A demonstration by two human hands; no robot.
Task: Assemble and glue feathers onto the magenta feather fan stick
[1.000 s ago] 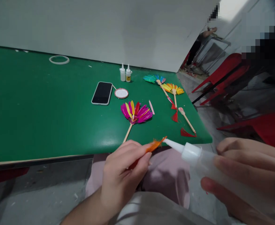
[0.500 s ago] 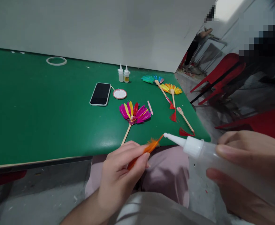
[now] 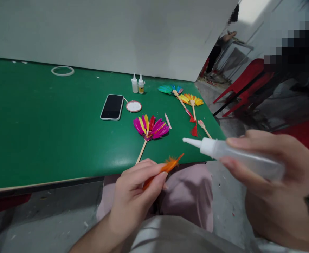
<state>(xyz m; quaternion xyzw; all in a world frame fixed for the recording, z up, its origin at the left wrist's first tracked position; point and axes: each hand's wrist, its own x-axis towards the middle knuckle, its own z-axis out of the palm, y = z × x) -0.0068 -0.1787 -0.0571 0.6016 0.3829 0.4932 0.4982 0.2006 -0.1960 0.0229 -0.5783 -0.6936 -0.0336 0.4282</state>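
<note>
Currently, left hand [image 3: 137, 189] pinches orange feather [image 3: 170, 163] near worktop [image 3: 64, 147] edge, unattached; right hand [image 3: 296, 168] grips squeeze bottle [image 3: 249, 158], nozzle [image 3: 193, 142] apart from quill [image 3: 181, 155]. Magenta-yellow-red fan [image 3: 156, 130] carries feathers; bare wooden stick [image 3: 206, 130] none.

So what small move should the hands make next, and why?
Perhaps the right hand should move the squeeze bottle aside: its nozzle hangs apart from the orange feather, close above the bare tip, while the left hand pinches that feather near the magenta-and-yellow fan.
</note>
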